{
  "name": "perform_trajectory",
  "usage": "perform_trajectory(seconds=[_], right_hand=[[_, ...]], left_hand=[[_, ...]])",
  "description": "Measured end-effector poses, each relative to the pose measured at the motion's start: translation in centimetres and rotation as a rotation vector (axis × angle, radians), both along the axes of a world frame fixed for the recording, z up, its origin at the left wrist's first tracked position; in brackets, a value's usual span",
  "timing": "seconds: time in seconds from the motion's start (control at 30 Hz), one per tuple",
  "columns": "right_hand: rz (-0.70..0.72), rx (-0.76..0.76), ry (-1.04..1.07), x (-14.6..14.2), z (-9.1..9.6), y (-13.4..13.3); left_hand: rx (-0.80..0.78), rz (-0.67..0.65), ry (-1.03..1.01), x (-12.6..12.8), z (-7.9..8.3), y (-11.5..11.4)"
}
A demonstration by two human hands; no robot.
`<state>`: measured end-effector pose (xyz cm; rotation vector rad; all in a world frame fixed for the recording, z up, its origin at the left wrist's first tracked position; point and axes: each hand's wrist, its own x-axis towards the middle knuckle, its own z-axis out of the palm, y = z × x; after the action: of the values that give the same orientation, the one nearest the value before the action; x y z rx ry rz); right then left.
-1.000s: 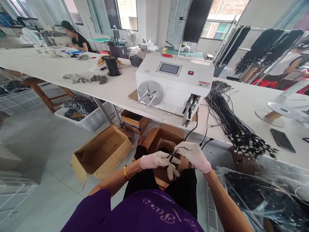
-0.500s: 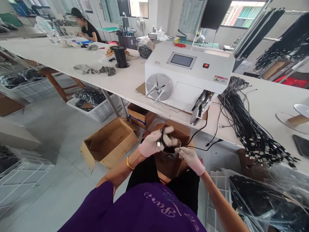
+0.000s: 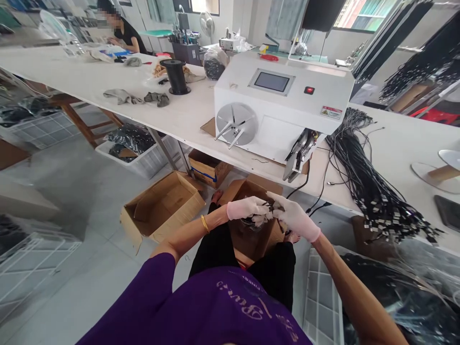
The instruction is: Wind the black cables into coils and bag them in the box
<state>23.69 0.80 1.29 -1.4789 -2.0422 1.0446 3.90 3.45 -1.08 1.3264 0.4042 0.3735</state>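
Over an open cardboard box (image 3: 247, 244) between my knees, my two gloved hands meet. My left hand (image 3: 250, 208) is closed around a small coiled black cable (image 3: 270, 207), which the gloves mostly cover. From the other side my right hand (image 3: 293, 215) presses its fingers against the same coil. A thin tie may be at its fingertips, but I cannot make it out. Inside the box, partly behind my left hand, lie clear plastic and dark pieces.
A white winding machine (image 3: 280, 100) with a round plate stands on the long table (image 3: 194, 120) ahead. Many black cables (image 3: 377, 191) lie at its right. Another cardboard box (image 3: 163, 206) sits on the floor to the left. A co-worker (image 3: 125, 36) sits far left.
My left hand has moved right and my right hand has shifted slightly up and right, bringing them together at the coil. The coil, visible in my left hand before, is now largely covered.
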Motion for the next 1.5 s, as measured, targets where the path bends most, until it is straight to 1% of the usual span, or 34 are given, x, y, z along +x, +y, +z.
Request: perform_trajectory(seconds=[0.03, 0.1, 0.13, 0.17, 0.2, 0.23, 0.3, 0.37, 0.4, 0.43, 0.5, 0.57, 0.63, 0.7, 0.73, 0.77, 0.8, 0.87, 0.93, 0.97, 1.0, 1.07, 1.13, 1.17, 1.23, 1.3, 1.33, 1.4, 1.47, 1.5], right_hand=[[0.009, -0.067, 0.082, 0.0, -0.1, -0.1], [-0.012, -0.136, 0.187, 0.1, 0.0, -0.3], [-0.044, -0.152, 0.217, 0.3, 0.2, -0.3], [-0.077, -0.172, 0.247, 0.5, 0.4, -0.2], [-0.11, -0.198, 0.286, 0.8, 0.6, -0.2], [-0.133, -0.234, 0.332, 1.1, 0.7, -0.2], [-0.152, -0.315, 0.438, 1.5, 0.7, -0.3], [-0.165, -0.374, 0.527, 1.7, 0.7, -0.5], [-0.172, -0.394, 0.553, 1.7, 0.6, -0.6], [-0.179, -0.406, 0.572, 1.6, 0.6, -0.7], [-0.194, -0.418, 0.608, 1.3, 0.7, -0.9], [-0.204, -0.425, 0.636, 0.9, 0.9, -1.1], [-0.209, -0.423, 0.652, 0.5, 0.9, -1.4], [-0.21, -0.406, 0.635, 0.0, 0.7, -1.6], [-0.211, -0.377, 0.609, -0.1, 0.5, -1.8], [-0.215, -0.33, 0.569, -0.3, 0.2, -1.9], [-0.214, -0.263, 0.512, -0.3, 0.0, -2.0], [-0.213, -0.077, 0.352, -0.1, -0.2, -2.0], [-0.207, 0.125, 0.197, 0.7, 0.2, -1.8], [-0.177, 0.225, 0.135, 1.1, 0.5, -1.7], [-0.117, 0.332, 0.077, 1.7, 1.0, -1.4], [0.093, 0.534, -0.085, 2.6, 2.1, -0.9], [0.332, 0.685, -0.32, 3.4, 3.1, -0.2], [0.422, 0.727, -0.435, 3.6, 3.6, 0.1], [0.51, 0.756, -0.585, 4.0, 4.2, 0.6], [0.503, 0.745, -0.605, 4.4, 4.4, 1.1], [0.465, 0.726, -0.575, 4.6, 4.4, 1.3], [0.351, 0.657, -0.447, 5.0, 4.3, 1.6], [0.204, 0.55, -0.265, 5.3, 4.2, 1.9], [0.13, 0.494, -0.173, 5.4, 4.1, 2.1]], left_hand=[[-0.067, -0.007, -0.06, 0.3, 0.1, 0.1], [-0.145, 0.018, -0.119, 1.0, 0.4, 0.2], [-0.146, 0.072, -0.125, 1.3, 0.5, 0.2], [-0.117, 0.153, -0.117, 1.7, 0.6, 0.3], [-0.048, 0.257, -0.095, 2.0, 0.7, 0.3], [0.064, 0.368, -0.059, 2.2, 0.9, 0.3], [0.38, 0.538, 0.062, 2.5, 1.2, 0.2], [0.702, 0.604, 0.222, 2.5, 1.5, 0.2], [0.802, 0.619, 0.289, 2.4, 1.6, 0.2], [0.824, 0.62, 0.328, 2.3, 1.6, 0.2], [0.72, 0.594, 0.332, 2.0, 1.6, 0.0], [0.502, 0.493, 0.263, 1.7, 1.3, -0.4], [0.199, 0.313, 0.124, 1.4, 0.8, -1.0], [-0.154, 0.107, -0.057, 1.2, 0.1, -1.9], [-0.307, 0.032, -0.136, 1.1, -0.3, -2.3], [-0.413, -0.005, -0.188, 1.2, -0.6, -2.6], [-0.49, -0.015, -0.218, 1.2, -0.9, -2.9], [-0.576, 0.016, -0.237, 1.5, -1.2, -3.1], [-0.609, 0.027, -0.231, 1.6, -1.1, -2.8], [-0.615, 0.012, -0.224, 1.6, -0.9, -2.4], [-0.612, -0.01, -0.216, 1.6, -0.6, -2.0], [-0.599, -0.095, -0.182, 1.4, 0.1, -1.1], [-0.559, -0.188, -0.123, 1.4, 0.9, -0.2], [-0.52, -0.209, -0.092, 1.5, 1.3, 0.2], [-0.406, -0.162, -0.041, 1.8, 2.0, 1.0], [-0.263, 0.0, 0.003, 2.4, 2.6, 1.6], [-0.192, 0.101, 0.022, 2.7, 2.8, 1.9], [-0.061, 0.291, 0.035, 3.4, 3.3, 2.4], [0.038, 0.404, 0.006, 3.8, 3.6, 3.0], [0.071, 0.414, -0.014, 4.0, 3.7, 3.4]])
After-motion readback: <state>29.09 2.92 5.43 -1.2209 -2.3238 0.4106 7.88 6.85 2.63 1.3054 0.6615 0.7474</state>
